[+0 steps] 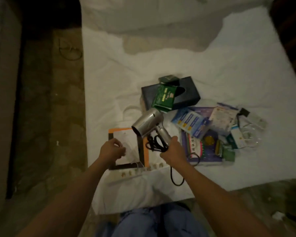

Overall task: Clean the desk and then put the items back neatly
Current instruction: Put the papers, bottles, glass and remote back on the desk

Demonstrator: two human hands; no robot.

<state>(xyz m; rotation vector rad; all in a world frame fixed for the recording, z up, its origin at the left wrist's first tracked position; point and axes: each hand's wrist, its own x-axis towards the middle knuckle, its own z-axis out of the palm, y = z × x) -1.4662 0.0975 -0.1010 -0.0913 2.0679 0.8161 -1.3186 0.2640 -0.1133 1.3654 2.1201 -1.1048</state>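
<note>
The right hand gripped the handle of a silver hair dryer, holding it above the white bed with its nozzle aimed down to the left and its black cord bunched by the fist, one loop trailing toward the bed's near edge. The left hand hovered over an orange-edged paper bag, its fingers curled as though pinching something, though what could not be told. Beyond the dryer lay a dark tissue box with a green packet on it, and blue packets lay scattered to the right.
</note>
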